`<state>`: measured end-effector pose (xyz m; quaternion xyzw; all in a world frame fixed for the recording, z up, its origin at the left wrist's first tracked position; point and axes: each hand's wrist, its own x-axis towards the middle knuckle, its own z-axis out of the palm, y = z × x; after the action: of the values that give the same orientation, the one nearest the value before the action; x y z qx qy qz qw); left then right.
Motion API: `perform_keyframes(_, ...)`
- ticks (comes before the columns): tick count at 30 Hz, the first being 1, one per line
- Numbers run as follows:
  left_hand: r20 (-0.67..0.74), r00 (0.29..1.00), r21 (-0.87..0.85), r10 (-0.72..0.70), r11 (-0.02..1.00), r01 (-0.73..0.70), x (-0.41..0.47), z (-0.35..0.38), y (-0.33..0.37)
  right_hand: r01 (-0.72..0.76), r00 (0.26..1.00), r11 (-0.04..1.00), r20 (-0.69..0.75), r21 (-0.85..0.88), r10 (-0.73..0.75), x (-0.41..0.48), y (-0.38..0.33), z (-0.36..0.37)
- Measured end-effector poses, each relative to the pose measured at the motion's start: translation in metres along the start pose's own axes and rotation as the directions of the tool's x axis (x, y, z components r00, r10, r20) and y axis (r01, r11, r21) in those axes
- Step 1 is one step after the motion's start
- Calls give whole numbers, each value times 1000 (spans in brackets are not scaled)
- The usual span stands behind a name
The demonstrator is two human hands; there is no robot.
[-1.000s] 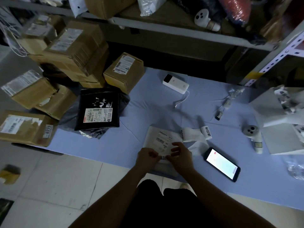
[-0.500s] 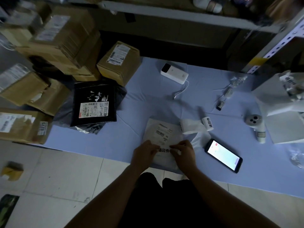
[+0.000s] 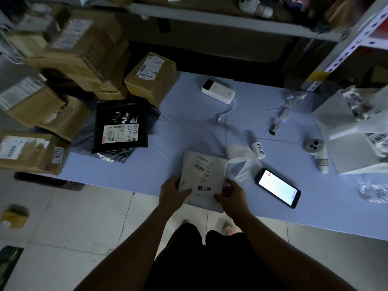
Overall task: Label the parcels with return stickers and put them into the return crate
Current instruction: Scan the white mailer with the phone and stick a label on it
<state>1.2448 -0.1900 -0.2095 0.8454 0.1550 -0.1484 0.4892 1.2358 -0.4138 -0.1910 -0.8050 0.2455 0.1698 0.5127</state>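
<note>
A flat white mailer parcel (image 3: 206,175) lies at the front edge of the blue table (image 3: 189,127), with a shipping label near its top and a return sticker (image 3: 204,188) stuck low on its face. My left hand (image 3: 173,194) grips the parcel's left edge, thumb on top. My right hand (image 3: 232,193) holds its right edge, thumb lying on the lower right corner. The sticker roll (image 3: 258,150) lies just right of the parcel, with its backing strip trailing toward my right hand.
A lit phone (image 3: 277,187) lies right of the parcel. A black mailer (image 3: 120,128) and several cardboard boxes (image 3: 150,77) crowd the left side. A power bank (image 3: 218,93), a grey scanner (image 3: 317,153) and white labelled parcels (image 3: 354,139) sit behind and to the right.
A second ago both hands pinched the sticker at the parcel's lower edge. Then they pressed it down, and now they have moved apart to the parcel's two sides.
</note>
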Motion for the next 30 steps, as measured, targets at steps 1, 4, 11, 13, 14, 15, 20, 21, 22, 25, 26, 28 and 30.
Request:
perform_keyframes(1,20,1000,-27,-5,1000,5,-5,-1,-1,7,1000,1000,13,4,-7,-3,1,0)
perform_keyframes(4,13,1000,-113,-11,994,13,-30,-9,-2,46,996,997,80,62,-51,-12,-1,-6)
perform_keyframes(11,-161,958,-326,-238,929,175,-121,-51,-4,95,957,980,254,177,-139,-42,-12,13)
perform_keyframes(13,-220,931,-390,-290,901,188,-145,-68,-11,143,936,970,292,198,-197,-58,-20,28)
perform_keyframes(14,-253,914,-416,-317,889,193,-157,-76,-18,167,916,963,328,212,-231,-68,-23,39)
perform_keyframes(15,-281,898,-436,-338,879,195,-169,-84,-24,176,898,961,365,212,-245,-78,-25,48)
perform_keyframes(20,-384,800,-544,-461,813,208,-231,-122,-73,198,788,972,569,126,-234,-128,-32,102)
perform_keyframes(21,-400,781,-567,-480,799,201,-243,-129,-83,195,766,975,604,108,-220,-137,-34,114)
perform_keyframes(22,-412,762,-589,-500,784,196,-253,-135,-93,201,749,976,629,85,-209,-146,-36,127)
perform_keyframes(25,-445,699,-653,-560,737,175,-278,-154,-127,226,727,974,660,28,-188,-175,-46,173)
perform_keyframes(26,-456,676,-674,-580,720,163,-283,-163,-141,222,730,975,661,11,-174,-184,-49,191)
perform_keyframes(28,-473,645,-706,-601,696,131,-292,-188,-171,218,733,976,665,-30,-143,-203,-56,233)
perform_keyframes(30,-479,637,-722,-605,684,107,-299,-220,-206,219,736,973,667,-74,-115,-221,-63,279)
